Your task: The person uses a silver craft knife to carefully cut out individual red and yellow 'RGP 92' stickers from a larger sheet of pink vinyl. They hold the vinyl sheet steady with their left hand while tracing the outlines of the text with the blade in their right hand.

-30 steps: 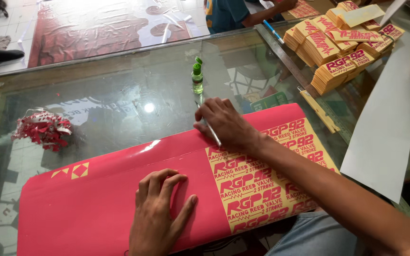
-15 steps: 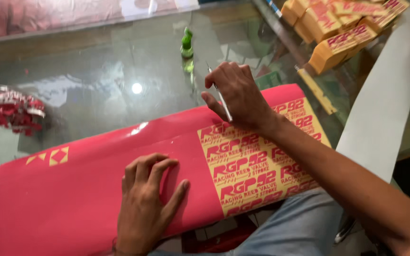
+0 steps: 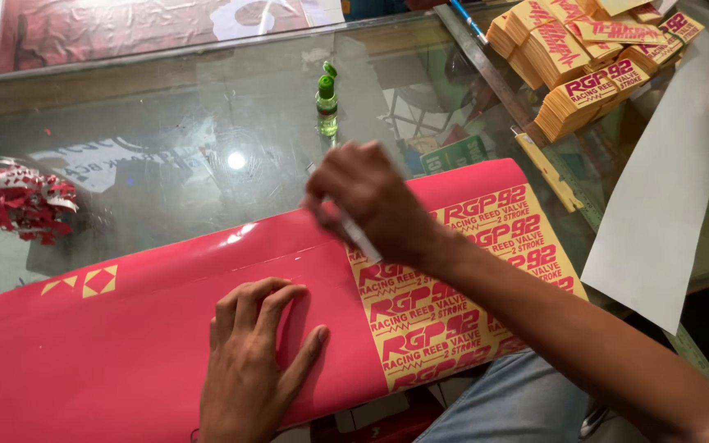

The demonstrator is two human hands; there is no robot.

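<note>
Two hands on red vinyl sheet [image 3: 125,353], left hand [image 3: 248,369] flat with fingers spread, right hand [image 3: 371,201] at 1 o'clock pinching thin blade tool [image 3: 361,240].

We see the right hand [image 3: 371,201] w/ thin tool [image 3: 360,238] shifted left along the pink sheet [image 3: 125,344], off the yellow printed area [image 3: 469,279].

Left hand [image 3: 252,361] flat, right hand [image 3: 371,201] pinched.
</note>
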